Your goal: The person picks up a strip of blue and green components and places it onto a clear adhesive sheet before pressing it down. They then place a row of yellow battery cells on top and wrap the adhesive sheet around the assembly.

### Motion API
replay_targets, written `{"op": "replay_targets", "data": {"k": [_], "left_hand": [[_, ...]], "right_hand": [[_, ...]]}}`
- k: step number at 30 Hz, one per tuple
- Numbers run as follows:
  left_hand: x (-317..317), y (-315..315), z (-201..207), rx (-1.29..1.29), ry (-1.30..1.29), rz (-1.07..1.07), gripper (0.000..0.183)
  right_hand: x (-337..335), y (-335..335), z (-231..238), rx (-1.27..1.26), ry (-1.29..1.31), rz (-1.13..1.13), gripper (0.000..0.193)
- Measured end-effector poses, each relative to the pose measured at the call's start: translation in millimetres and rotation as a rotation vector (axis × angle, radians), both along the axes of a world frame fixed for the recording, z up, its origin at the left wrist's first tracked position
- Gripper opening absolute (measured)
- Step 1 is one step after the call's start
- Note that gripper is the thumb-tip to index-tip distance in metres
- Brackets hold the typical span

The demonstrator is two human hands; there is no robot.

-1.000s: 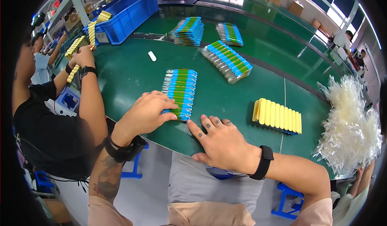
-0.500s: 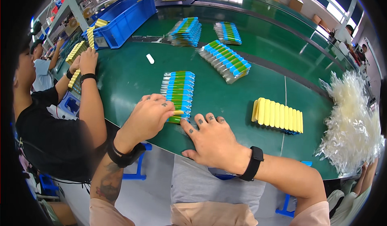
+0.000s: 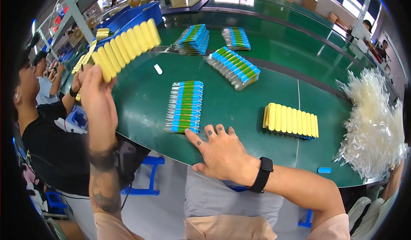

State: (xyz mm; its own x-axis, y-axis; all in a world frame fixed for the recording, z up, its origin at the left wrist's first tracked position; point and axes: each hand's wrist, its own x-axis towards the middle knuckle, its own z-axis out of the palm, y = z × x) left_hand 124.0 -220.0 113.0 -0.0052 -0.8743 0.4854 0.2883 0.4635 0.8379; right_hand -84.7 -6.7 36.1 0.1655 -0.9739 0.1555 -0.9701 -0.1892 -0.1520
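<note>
My left hand [image 3: 99, 95] is raised at the left. Its fingers close on the lower end of a joined row of flat, round-ended yellow sticks [image 3: 124, 46], which tilts up to the right above the table. My right hand [image 3: 227, 152] lies palm down on the green tabletop, fingers spread. Its index fingertip touches the bottom end of a row of blue-and-green sticks in clear wrappers [image 3: 186, 105]. Right of this hand lies a stack of yellow sticks [image 3: 292, 119] with some blue beneath.
Farther back lie three bundles of wrapped blue-and-green sticks [image 3: 235, 67] and a small white piece [image 3: 158, 69]. A blue crate [image 3: 143, 15] is at the far left, a heap of clear wrappers [image 3: 370, 128] at the right. One person [image 3: 47, 141] works close on my left.
My left hand has left the wrapped row and swung up to the left, now holding the yellow row. My right hand stays almost in place.
</note>
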Motion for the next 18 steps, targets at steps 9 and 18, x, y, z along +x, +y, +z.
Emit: {"op": "replay_targets", "data": {"k": [9,18], "left_hand": [[-59,218,-116,-0.546,-0.590,0.027,0.019],[-78,274,-111,-0.619,-0.495,-0.285,0.039]], "right_hand": [[-16,67,21,0.072,-0.959,0.169,0.061],[-66,132,44,-0.003,-0.977,0.205,0.017]]}}
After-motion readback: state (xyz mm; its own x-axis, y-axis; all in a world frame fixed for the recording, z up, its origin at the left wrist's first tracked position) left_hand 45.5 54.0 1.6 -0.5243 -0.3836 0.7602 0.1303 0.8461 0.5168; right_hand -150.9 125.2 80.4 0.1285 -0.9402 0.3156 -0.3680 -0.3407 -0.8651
